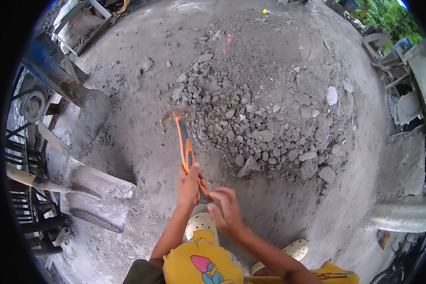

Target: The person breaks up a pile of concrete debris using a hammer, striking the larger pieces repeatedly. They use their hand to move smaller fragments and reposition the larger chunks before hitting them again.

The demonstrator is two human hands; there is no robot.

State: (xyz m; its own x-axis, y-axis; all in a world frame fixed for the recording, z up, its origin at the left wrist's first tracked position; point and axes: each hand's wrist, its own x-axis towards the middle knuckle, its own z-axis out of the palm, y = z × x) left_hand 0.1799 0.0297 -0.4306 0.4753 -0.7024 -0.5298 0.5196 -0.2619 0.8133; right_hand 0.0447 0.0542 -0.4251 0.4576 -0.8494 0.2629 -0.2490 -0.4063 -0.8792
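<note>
1 head-worn wide view; faces forward, steeply down; left hand [189, 188], right hand [227, 212] close below, rubble [264, 136] farther out.

Hammer [186, 146] in left hand [188, 186]

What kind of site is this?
Probably a small building site or rough work yard; I can't tell which. Signs: a spread of broken rubble on the dusty grey ground, a broad-bladed shovel, and an orange-and-black hammer.
</note>
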